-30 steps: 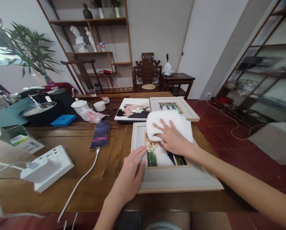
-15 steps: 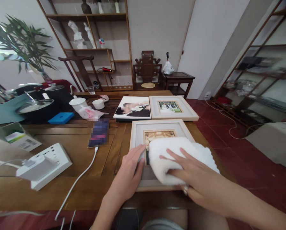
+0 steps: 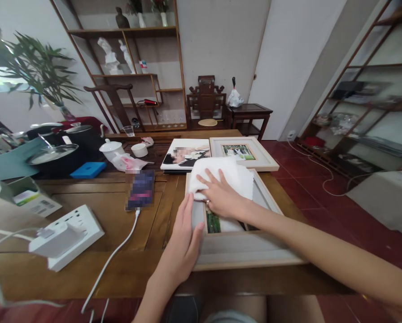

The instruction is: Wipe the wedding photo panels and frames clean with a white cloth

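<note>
A pale wooden picture frame (image 3: 234, 252) lies face up near the table's front edge, with part of its photo covered. My left hand (image 3: 184, 235) holds the left side of this frame, its fingers along the outer edge and the thumb over the inner border. Under my right hand (image 3: 223, 195), a folded white cloth (image 3: 233, 168) is pressed across the frame's far part. The right fingers are spread over the cloth, with a ring showing on one. Behind it lie a second framed photo (image 3: 268, 162) and a frameless photo print (image 3: 169, 159).
Left of the frame, a phone (image 3: 140, 190) is plugged into a white cable. A power strip (image 3: 75, 237), a blue box (image 3: 88, 169), a white lidded bowl (image 3: 111, 149) and dark pots (image 3: 54, 157) stand further left. Red floor tiles (image 3: 322, 197) lie past the table's right edge.
My right hand has slid the white cloth away from me and leftward, to the frame's far side. The photo's lower part now shows. My left hand stays on the frame's left side.
</note>
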Available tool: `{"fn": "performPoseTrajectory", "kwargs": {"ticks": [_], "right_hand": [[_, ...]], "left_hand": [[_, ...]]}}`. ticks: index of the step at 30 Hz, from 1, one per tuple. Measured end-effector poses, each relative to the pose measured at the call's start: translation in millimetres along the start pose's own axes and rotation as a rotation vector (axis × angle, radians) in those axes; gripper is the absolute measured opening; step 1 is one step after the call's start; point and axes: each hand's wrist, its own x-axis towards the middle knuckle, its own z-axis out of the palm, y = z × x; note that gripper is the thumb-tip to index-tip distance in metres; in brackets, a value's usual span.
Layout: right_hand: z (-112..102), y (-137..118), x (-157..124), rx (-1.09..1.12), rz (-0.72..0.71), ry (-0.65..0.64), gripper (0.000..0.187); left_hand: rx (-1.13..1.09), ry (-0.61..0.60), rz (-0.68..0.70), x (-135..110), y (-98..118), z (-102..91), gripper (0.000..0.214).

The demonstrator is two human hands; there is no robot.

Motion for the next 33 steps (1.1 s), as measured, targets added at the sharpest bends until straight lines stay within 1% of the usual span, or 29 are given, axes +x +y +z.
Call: {"fn": "performPoseTrajectory", "kwargs": {"ticks": [2, 5, 8, 10, 12, 16, 21, 24, 26, 28, 29, 31, 33], "right_hand": [[0.5, -10.6, -12.2, 0.005, -0.038, -0.030, 0.038], [-3.1, -26.4, -40.4, 0.033, -0.129, -0.082, 0.035], [-9.0, -39.0, -68.7, 0.113, -0.235, -0.112, 0.031], [-12.1, -42.5, -83.7, 0.168, -0.285, -0.132, 0.029], [-13.5, -40.8, -95.8, 0.203, -0.293, -0.139, 0.032], [-11.8, -25.2, -120.0, 0.201, -0.210, -0.135, 0.049], [-10.0, 1.1, -164.4, 0.121, -0.010, -0.099, 0.049], [-13.3, 18.5, -186.1, 0.120, 0.055, -0.084, 0.051], [-15.3, 31.0, -191.0, 0.151, 0.064, -0.119, 0.049], [-14.5, 43.7, -186.5, 0.191, 0.094, -0.137, 0.045], [-12.7, 49.8, -180.9, 0.206, 0.126, -0.124, 0.042], [-6.9, 61.2, -164.1, 0.206, 0.194, -0.054, 0.035], [-0.6, 71.1, -141.7, 0.161, 0.211, 0.032, 0.033]], "left_hand": [[-0.020, 0.025, 0.015, 0.1, -0.6, 1.2, 0.057], [-0.038, 0.040, 0.007, -0.2, -0.5, 1.8, 0.057], [-0.052, 0.033, 0.015, -1.0, -0.1, 0.5, 0.056], [-0.063, 0.024, 0.020, -1.4, -0.3, -0.6, 0.057], [-0.058, 0.013, -0.005, -1.4, -0.9, -1.1, 0.057], [0.010, -0.045, -0.071, 0.2, -1.8, 0.3, 0.056], [0.110, -0.072, -0.040, 3.8, -0.9, 2.3, 0.049], [0.144, -0.089, -0.010, 4.7, -1.2, 2.3, 0.045], [0.159, -0.106, 0.005, 4.7, -1.8, 2.3, 0.044], [0.169, -0.120, 0.011, 4.7, -2.4, 2.3, 0.044], [0.175, -0.122, 0.013, 4.8, -2.6, 2.4, 0.045], [0.183, -0.124, 0.016, 4.9, -2.7, 2.4, 0.045], [0.189, -0.125, 0.019, 4.9, -2.6, 2.3, 0.046]]}}
